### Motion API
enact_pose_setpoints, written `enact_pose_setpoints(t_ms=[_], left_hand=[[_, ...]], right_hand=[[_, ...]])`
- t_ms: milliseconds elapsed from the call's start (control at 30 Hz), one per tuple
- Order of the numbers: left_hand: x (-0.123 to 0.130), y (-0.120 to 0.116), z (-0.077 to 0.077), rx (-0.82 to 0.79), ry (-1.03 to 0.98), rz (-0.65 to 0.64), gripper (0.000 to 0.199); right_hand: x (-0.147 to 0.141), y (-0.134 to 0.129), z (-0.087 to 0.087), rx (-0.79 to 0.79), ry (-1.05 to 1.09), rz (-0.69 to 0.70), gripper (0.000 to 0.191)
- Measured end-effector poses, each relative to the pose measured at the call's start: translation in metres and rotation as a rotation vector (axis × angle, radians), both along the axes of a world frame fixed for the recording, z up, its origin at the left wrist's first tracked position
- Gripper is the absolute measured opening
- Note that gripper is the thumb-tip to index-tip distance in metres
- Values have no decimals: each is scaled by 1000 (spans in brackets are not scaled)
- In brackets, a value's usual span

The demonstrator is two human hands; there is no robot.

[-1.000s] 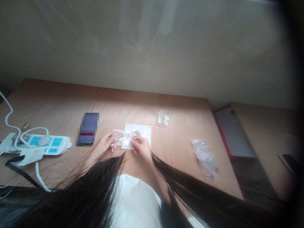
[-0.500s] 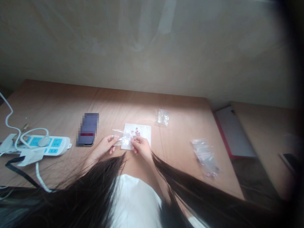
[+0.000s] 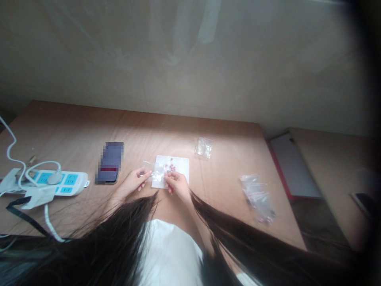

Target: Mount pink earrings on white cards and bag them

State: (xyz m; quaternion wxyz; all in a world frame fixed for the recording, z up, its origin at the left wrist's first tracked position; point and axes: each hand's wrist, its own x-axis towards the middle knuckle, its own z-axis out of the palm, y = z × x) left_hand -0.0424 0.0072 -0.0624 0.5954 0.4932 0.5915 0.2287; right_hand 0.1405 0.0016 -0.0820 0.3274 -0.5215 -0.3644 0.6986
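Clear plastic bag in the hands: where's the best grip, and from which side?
Probably the left end of the clear plastic bag, pinched flat from the left, as the left hand does now. That end sticks out past the white card, free to pinch; the right end lies over the card, by the right hand.
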Motion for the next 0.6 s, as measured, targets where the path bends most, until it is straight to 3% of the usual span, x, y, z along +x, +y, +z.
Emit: enact_pose_setpoints(t_ms=[300, 600], left_hand=[[4, -1, 2, -6, -93, -2, 30], [8, 1, 1, -6, -56, 1, 32]], right_hand=[[1, 0, 0, 0, 4, 13, 17], [1, 0, 3, -5, -3, 20, 19]])
